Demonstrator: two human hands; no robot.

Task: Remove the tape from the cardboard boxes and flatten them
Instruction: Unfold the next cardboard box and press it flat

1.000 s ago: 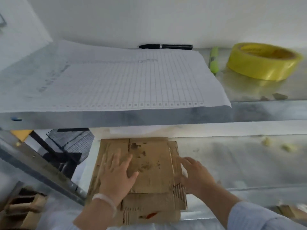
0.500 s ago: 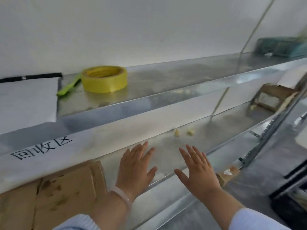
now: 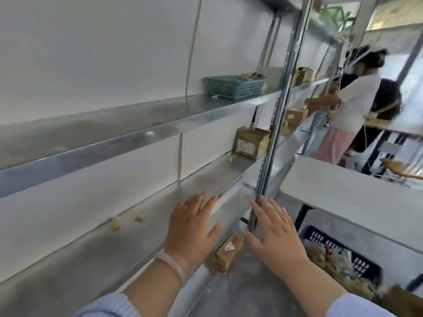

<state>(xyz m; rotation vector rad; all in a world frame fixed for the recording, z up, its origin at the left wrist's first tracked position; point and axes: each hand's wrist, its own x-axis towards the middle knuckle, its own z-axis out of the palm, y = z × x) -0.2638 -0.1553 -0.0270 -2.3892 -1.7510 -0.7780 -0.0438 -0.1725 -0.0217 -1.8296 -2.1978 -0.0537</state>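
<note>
head view: the left hand (image 3: 191, 227) is spread wide, fingers straight and apart, with nothing in it; it lies over the front edge of the lower metal shelf (image 3: 128, 243), but contact cannot be told. a pale bracelet (image 3: 175, 267) sits on that wrist. the right hand (image 3: 274, 232) is just as open and empty, its fingertips up against the steel upright (image 3: 272, 133), touching or not is unclear

a small cardboard box (image 3: 230, 250) with a white label lies low down in the gap between the two hands, near the foot of the upright; its near left side is hidden behind the left hand. a larger cardboard box (image 3: 251, 143) stands on the lower shelf, far and to the right, well apart from both hands. more boxes beyond the upright are blurred

on the shelf above sits a teal basket (image 3: 233, 86). to the right, a white table (image 3: 343, 186) covers part of a dark crate (image 3: 338, 255), its contents hard to make out. a person (image 3: 352, 99) stands far right, motion-blurred
</note>
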